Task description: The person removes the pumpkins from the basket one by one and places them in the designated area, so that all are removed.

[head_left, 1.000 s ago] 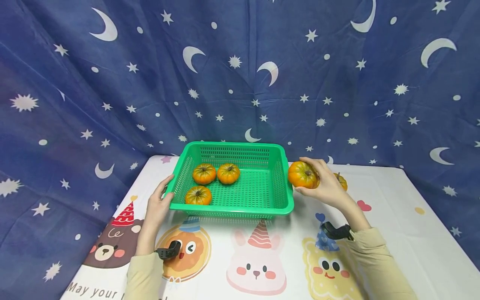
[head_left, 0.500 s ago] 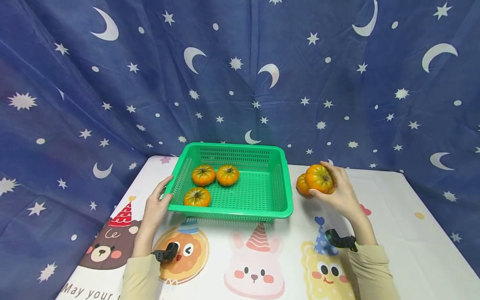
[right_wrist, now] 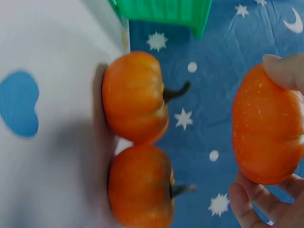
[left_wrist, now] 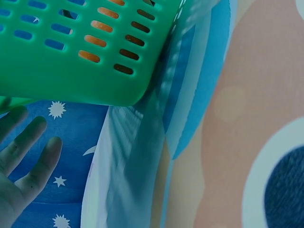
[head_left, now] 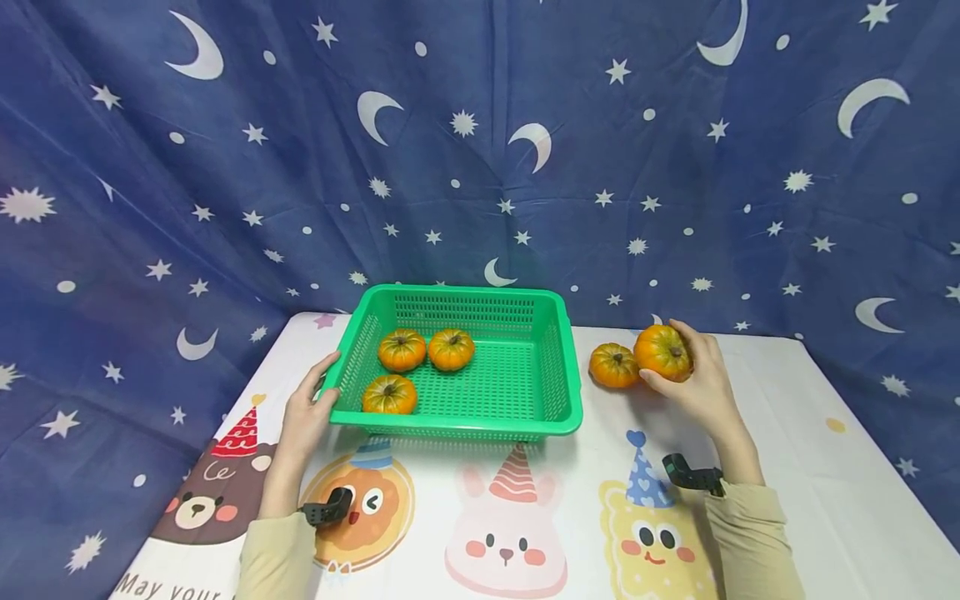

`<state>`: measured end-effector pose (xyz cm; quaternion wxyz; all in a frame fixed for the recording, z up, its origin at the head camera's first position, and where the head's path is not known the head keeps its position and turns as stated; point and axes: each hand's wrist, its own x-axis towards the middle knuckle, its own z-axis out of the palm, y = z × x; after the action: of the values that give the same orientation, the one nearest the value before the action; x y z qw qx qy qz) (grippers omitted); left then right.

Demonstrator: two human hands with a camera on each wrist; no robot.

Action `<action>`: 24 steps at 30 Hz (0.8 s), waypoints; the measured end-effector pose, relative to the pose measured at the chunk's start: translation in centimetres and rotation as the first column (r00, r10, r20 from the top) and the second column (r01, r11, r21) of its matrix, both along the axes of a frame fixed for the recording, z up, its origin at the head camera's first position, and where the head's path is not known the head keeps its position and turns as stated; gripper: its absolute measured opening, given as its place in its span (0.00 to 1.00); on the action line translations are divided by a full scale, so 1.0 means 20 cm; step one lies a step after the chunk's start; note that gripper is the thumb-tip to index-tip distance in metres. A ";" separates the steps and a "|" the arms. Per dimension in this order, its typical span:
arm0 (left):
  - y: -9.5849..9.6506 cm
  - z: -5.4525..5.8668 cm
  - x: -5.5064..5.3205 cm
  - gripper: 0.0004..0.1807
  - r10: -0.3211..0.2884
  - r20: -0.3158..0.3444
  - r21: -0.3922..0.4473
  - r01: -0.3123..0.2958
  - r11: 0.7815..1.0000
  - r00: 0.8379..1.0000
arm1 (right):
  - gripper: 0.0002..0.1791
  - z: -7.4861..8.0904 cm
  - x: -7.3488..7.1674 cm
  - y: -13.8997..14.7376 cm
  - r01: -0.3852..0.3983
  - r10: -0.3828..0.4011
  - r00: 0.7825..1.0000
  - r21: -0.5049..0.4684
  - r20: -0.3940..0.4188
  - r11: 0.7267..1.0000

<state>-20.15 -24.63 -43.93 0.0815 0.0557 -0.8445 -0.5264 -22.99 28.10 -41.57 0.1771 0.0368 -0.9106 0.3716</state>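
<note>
My right hand (head_left: 701, 379) grips a small orange pumpkin (head_left: 662, 352), thumb on one side and fingers on the other, to the right of the basket. In the right wrist view this held pumpkin (right_wrist: 266, 126) is apart from two stemmed pumpkins on the table, an upper one (right_wrist: 135, 97) and a lower one (right_wrist: 141, 187). Only one standing pumpkin (head_left: 614, 365) shows in the head view; the held one hides the other. At the green basket's (head_left: 457, 427) left rim, my left hand (head_left: 306, 412) rests its fingertips, fingers spread in the left wrist view.
Inside the basket, three pumpkins sit toward the left: a back one (head_left: 402, 350), one beside it (head_left: 451, 349) and a front one (head_left: 390, 394). A white tablecloth (head_left: 817, 500) with cartoon prints covers the table. A blue star curtain (head_left: 450, 150) hangs close behind.
My right hand has moved right, away from the basket's right side, with the held pumpkin. A table pumpkin has come into view left of it, another is now hidden. My left hand stays at the rim.
</note>
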 end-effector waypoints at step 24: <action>0.01 -0.01 0.00 0.30 0.016 -0.023 -0.019 -0.017 1.000 1.000 | 0.49 -0.12 0.01 0.28 0.238 -0.220 0.965 -0.123 0.145 0.963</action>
<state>-20.11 -24.46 -44.05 0.0960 0.0560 -0.8481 -0.5180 -22.84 33.76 -43.99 0.1614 -0.1056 -0.8902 0.4127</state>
